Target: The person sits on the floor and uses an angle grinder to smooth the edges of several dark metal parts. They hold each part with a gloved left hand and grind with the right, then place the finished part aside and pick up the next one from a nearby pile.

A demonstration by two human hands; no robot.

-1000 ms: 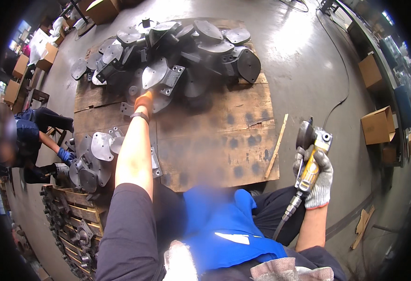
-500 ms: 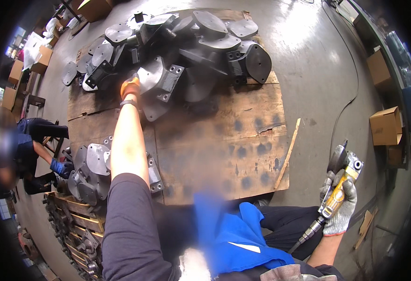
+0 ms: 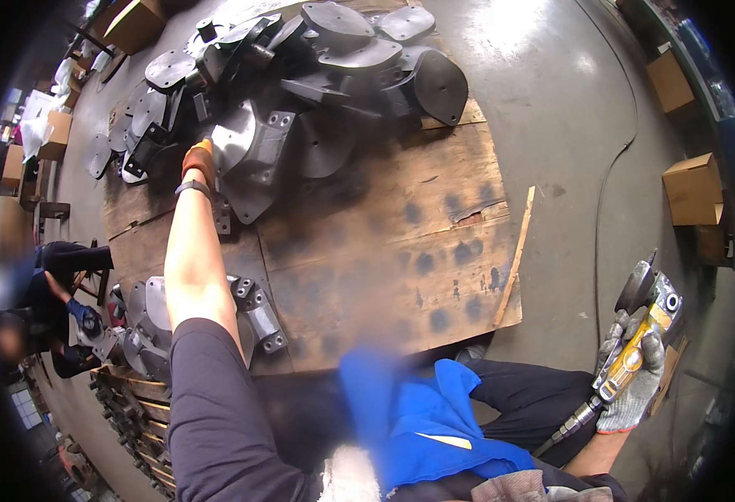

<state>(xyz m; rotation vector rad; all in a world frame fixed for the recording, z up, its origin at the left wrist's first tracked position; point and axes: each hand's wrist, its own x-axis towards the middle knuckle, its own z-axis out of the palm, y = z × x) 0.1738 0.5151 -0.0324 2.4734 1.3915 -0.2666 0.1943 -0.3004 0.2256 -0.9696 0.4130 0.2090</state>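
At the near side of the heap, my left hand [image 3: 200,161], in an orange glove, is closed on the left edge of a grey steel bracket [image 3: 235,138] with a rounded plate and a drilled block; some fingers are hidden. Other steel brackets [image 3: 342,54] lie piled behind and beside it on a wooden board. Out to the right, my right hand [image 3: 640,368], in a grey knit glove, grips a yellow angle grinder [image 3: 623,368]. The grinder's disc points upward and away from me, and a hose fitting leads from its lower end.
The worn wooden board [image 3: 384,276] carries dark smudges, with more brackets [image 3: 145,309] at its near left. A thin wood strip [image 3: 515,255] lies along its right edge. A co-worker [image 3: 45,284] works at the left. A hose [image 3: 603,209] and cardboard boxes [image 3: 692,191] are to the right.
The view has turned, shifting the heap leftward in the picture. My left hand stays at the same bracket. My right hand and the grinder have moved a little outward to the right.
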